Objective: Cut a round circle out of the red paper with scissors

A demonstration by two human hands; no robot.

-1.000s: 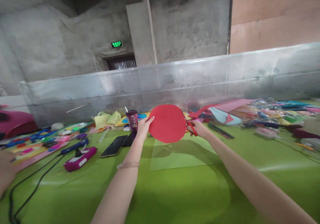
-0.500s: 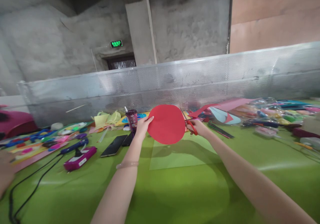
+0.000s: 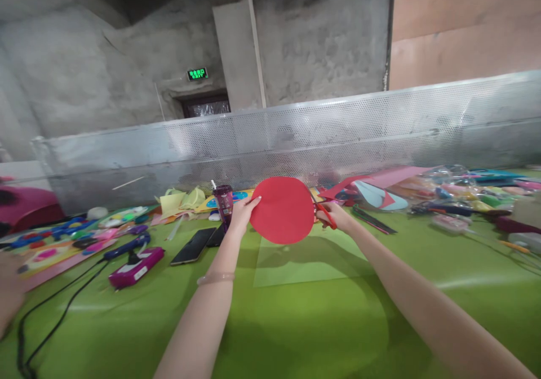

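Note:
A round red sheet of paper (image 3: 282, 210) is held up above the table, its left edge pinched by my left hand (image 3: 244, 210) with the thumb on the near face. My right hand (image 3: 333, 215) is closed around the red handles of a pair of scissors (image 3: 326, 214). Their dark blades point up and left along the right edge of the red paper. Whether the blades grip the edge is hard to make out. Below lies a pale green sheet (image 3: 296, 269) on the green table (image 3: 321, 334).
To the left stand a purple cup with a straw (image 3: 223, 201), a black phone (image 3: 193, 246) and a purple power strip (image 3: 136, 267) with cords. Paper scraps (image 3: 380, 193) and plastic-wrapped bits lie right. Another person's hand (image 3: 9, 291) shows at far left.
My right hand and the scissors have shifted very slightly along the paper's right edge. The red paper and my left hand stay nearly in place.

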